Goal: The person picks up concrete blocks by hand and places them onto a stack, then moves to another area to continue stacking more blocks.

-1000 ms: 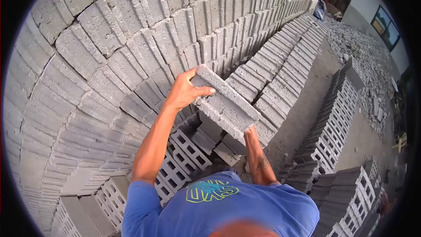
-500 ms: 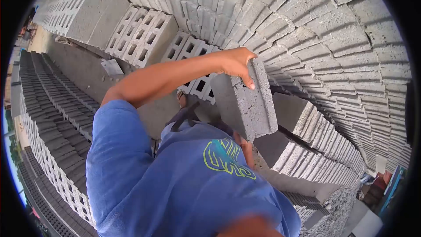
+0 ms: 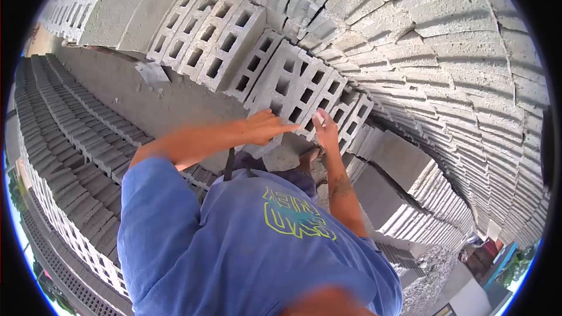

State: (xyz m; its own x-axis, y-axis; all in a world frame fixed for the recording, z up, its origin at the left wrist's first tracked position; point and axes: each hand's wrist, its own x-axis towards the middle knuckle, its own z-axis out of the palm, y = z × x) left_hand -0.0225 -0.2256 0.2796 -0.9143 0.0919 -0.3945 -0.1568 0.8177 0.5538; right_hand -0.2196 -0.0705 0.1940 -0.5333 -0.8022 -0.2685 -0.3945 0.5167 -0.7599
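A row of grey hollow concrete blocks (image 3: 300, 89) stands with the holes facing up, just beyond my body. At the row's near edge my left hand (image 3: 268, 127) is closed on a concrete block (image 3: 270, 100), its thumb stretched to the right across the edge. Close to its right, my right hand (image 3: 326, 129) is also at the near edge, its dusty fingertips bent together on the blocks; exactly where they grip is hard to see. My forearms come in from both sides.
A tall wall of stacked blocks (image 3: 421, 52) curves along the right. More hollow blocks (image 3: 211, 38) stand at the upper left. Long block stacks (image 3: 64, 140) line the left side. A broken piece (image 3: 152, 74) lies on the ground (image 3: 126, 90). My sandalled foot (image 3: 310, 157) shows below the row.
The block that I held up in front of me is down at the row. My left hand has moved down and left; my right hand has come up into view beside it. The view has shifted.
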